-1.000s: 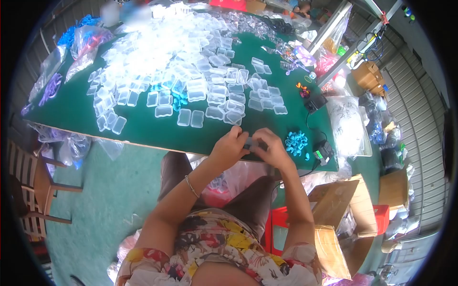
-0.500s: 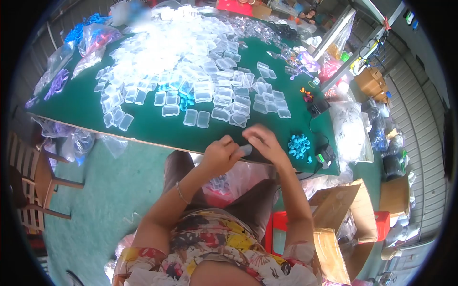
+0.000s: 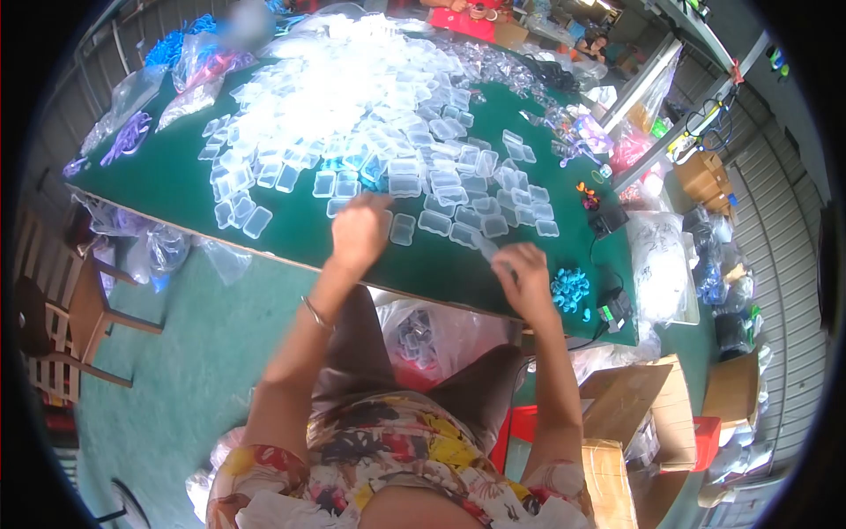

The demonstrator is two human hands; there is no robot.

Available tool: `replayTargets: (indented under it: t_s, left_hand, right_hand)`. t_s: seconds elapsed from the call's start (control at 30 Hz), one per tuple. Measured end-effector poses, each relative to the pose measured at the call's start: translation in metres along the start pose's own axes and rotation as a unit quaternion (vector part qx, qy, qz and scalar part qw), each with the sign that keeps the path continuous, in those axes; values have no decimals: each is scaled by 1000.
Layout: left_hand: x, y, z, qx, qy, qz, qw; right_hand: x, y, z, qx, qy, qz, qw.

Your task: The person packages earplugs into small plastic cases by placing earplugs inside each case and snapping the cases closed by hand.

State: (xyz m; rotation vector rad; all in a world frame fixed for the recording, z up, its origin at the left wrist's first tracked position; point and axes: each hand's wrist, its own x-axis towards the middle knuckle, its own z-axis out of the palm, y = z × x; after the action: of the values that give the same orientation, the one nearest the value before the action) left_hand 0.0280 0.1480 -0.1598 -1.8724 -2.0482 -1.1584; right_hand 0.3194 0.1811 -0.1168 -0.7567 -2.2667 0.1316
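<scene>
My left hand point(image 3: 359, 236) reaches over the table's near part, beside several clear plastic boxes and small blue pieces point(image 3: 375, 175). Its fingers point away from me and are partly hidden and blurred, so what they hold does not show. Over on the right, my right hand point(image 3: 523, 275) pinches a small clear plastic box point(image 3: 484, 246), tilted, at its fingertips. Rows of similar clear boxes point(image 3: 434, 222) lie just beyond both hands. A small heap of blue pieces point(image 3: 569, 287) rests to the right of my right hand.
A large bright pile of clear boxes point(image 3: 326, 97) covers the back of the green table point(image 3: 291, 229). A black device point(image 3: 612, 309) with a cable sits at the right edge. Cardboard boxes point(image 3: 627, 410) stand on the floor at right, a wooden chair point(image 3: 97, 322) at left.
My hands were together near the table edge and have moved apart. The left went forward and left towards the blue pieces; the right shifted right with the clear box. The view shifted slightly.
</scene>
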Motion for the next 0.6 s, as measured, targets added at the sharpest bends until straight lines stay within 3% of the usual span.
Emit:
replayTargets:
  t_s: [0.17, 0.33, 0.4, 0.5, 0.6]
  left_hand:
    - [32, -32, 25, 106, -57, -13, 993]
    - [42, -23, 24, 101, -134, -49, 985]
    - [37, -17, 21, 16, -67, -37, 997]
    - [15, 4, 20, -211, -8, 122, 970]
    - [-13, 42, 20, -300, -102, 159, 935]
  right_hand:
    - [-36, -18, -2, -95, -39, -43, 994]
    - [-49, -18, 1, -71, -50, -3, 996]
    - [-51, -13, -2, -49, -4, 18, 999]
    - [-53, 7, -16, -79, 53, 55, 994]
    - [-63, 51, -30, -155, 100, 153, 971]
